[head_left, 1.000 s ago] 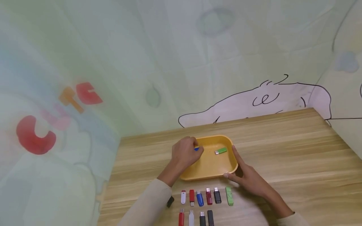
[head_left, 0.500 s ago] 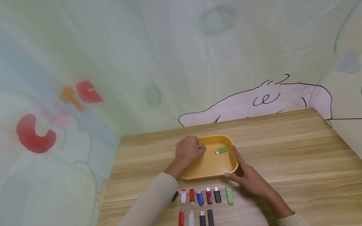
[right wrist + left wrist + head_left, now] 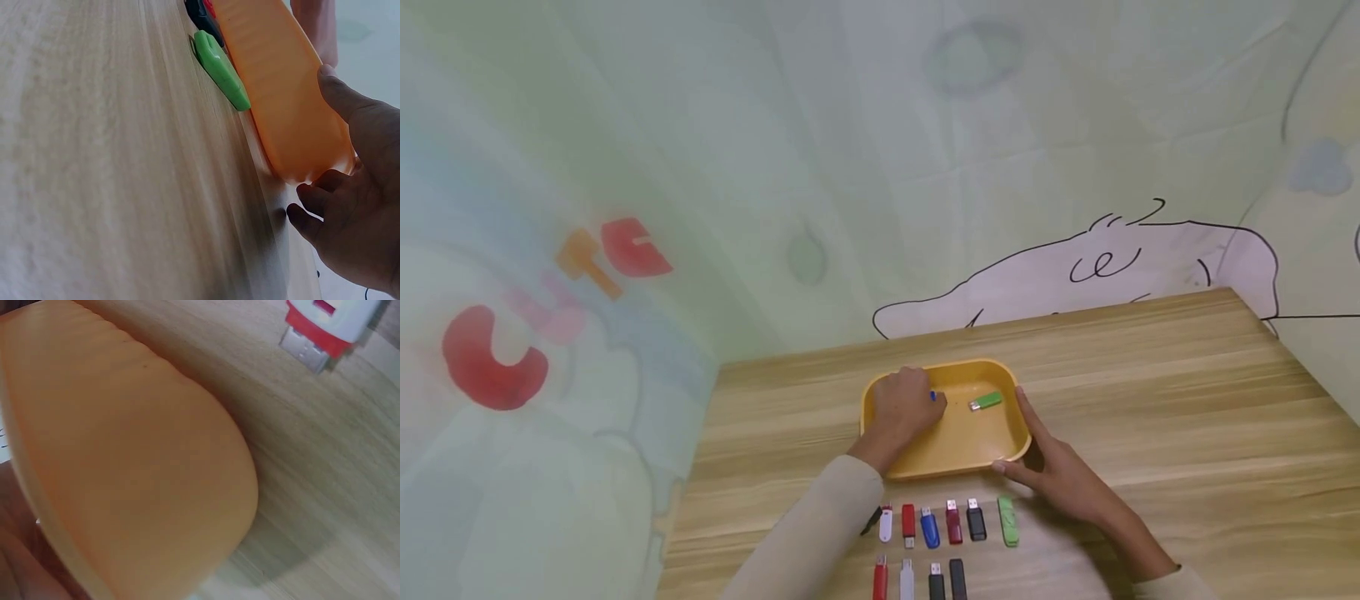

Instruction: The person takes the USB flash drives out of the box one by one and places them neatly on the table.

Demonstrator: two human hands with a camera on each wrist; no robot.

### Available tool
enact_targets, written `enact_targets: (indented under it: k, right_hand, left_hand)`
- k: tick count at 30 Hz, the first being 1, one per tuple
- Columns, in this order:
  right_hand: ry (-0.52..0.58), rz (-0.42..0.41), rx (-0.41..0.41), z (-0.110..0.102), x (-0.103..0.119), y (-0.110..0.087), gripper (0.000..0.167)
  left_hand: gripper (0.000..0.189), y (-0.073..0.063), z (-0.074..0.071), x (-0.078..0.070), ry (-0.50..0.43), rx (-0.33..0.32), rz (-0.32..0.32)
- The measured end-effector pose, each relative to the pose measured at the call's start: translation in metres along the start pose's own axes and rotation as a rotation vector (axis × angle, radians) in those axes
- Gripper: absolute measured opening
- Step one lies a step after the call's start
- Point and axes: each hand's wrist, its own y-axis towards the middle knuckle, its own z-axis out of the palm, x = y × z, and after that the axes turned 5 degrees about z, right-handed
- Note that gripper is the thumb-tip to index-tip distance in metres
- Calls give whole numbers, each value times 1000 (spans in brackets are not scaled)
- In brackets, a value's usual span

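Observation:
My left hand [image 3: 904, 404] reaches into the left part of a yellow plastic tray [image 3: 955, 473], its fingers curled. A bit of a blue USB stick [image 3: 933, 395] peeks out between finger and thumb; the rest is hidden by the hand. Further right on the tray floor lies a green USB stick [image 3: 991, 400] with its metal plug pointing left. At the tray's near right corner, my right hand [image 3: 1063, 475] holds the rim with thumb in front and fingers along the side. The right wrist view shows that thumb [image 3: 337, 94] on the rim and the other fingers against the end wall.
Two rows of USB sticks lie on the wooden table in front of the tray, among them a white-and-red one [image 3: 886, 523], a blue one [image 3: 930, 527] and a light green one [image 3: 1008, 522]. A black one [image 3: 872, 521] is partly behind my left sleeve. A printed curtain hangs behind.
My left hand has shifted to the right and slightly lower into the tray, and less of the blue USB stick shows. My right hand and the tray have stayed in place.

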Motion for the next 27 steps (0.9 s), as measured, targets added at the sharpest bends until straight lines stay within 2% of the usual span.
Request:
enact_targets:
  k: [9, 20, 27]
  right_hand:
    - [14, -15, -2, 1, -5, -1, 111]
    - [18, -18, 6, -1, -2, 0, 110]
    - [4, -10, 2, 0, -2, 1, 110]
  left_hand:
    - [48, 6, 7, -6, 90, 0, 27]
    - [37, 13, 11, -12, 191, 2, 61]
    - [38, 14, 10, -13, 196, 7, 63]
